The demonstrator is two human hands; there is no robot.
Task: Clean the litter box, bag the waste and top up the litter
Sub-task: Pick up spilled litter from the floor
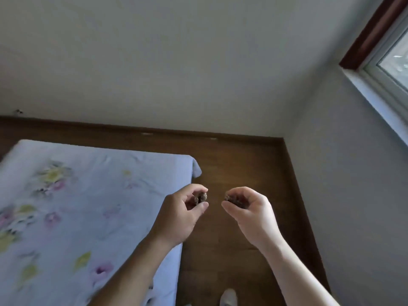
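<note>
Your two bare hands are raised side by side in the head view, each pinching a small brown, grainy lump in mid-air. Your left hand (pixel 178 215) has its fingers curled over the top and its thumb pressed up from below, gripping the left lump (pixel 201 198) at the fingertips. Your right hand (pixel 254 215) mirrors it, fingers bent and thumb pointing left, clasped around the right lump (pixel 234 200), which is partly hidden inside the curl. The two lumps sit close together but apart, with a strip of wooden floor (pixel 242 164) showing between them. Both forearms reach in from the near edge, the left one crossing the near right edge of the bed (pixel 88 195). The bed fills the left side, covered in a pale blue sheet printed with pink and yellow flowers, its far right corner just beyond your left hand. A dark brown skirting board (pixel 132 129) runs along the foot of the plain pale wall (pixel 176 62) at the far side and turns the corner to the right. A window (pixel 395 49) with a brown outer frame sits high at the far right. At the near edge, a pale shoe (pixel 228 298) shows on the floor between your arms.
</note>
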